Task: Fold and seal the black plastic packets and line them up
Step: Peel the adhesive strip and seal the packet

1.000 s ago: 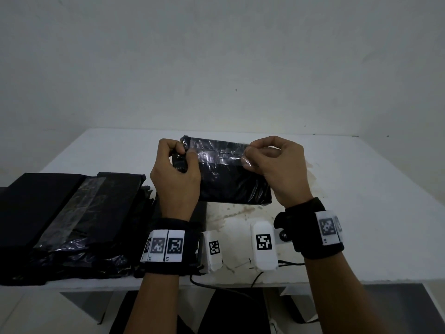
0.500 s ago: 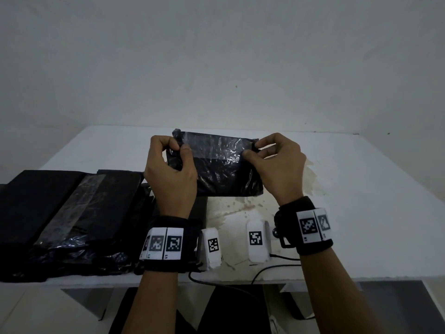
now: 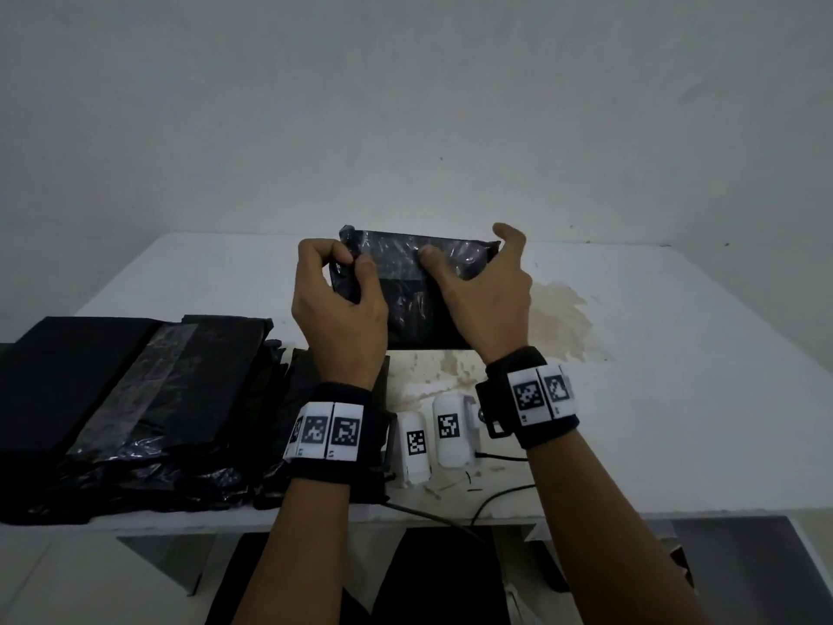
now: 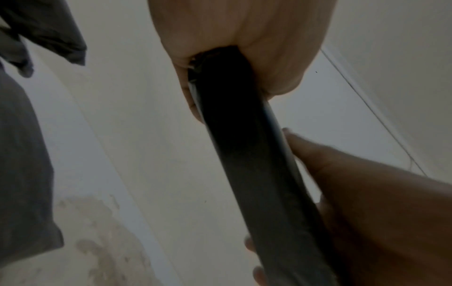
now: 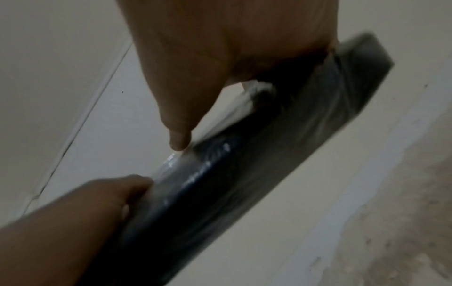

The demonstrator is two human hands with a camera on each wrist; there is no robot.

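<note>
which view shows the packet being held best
The head view: the whole front of the packet shows, with the left hand pinching its corner and the right hand pressing its shiny flap. Both wrist views show it only edge-on, blurred, as a dark strip.

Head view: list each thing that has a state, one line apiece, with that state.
Packet: held up above the table, glossy flap folded over its top edge.
Left hand: pinches the packet's left end.
Right hand: thumb presses the flap; forefinger raised.
Stack: black packets lying at the table's left.
Table: stained near the middle.
</note>
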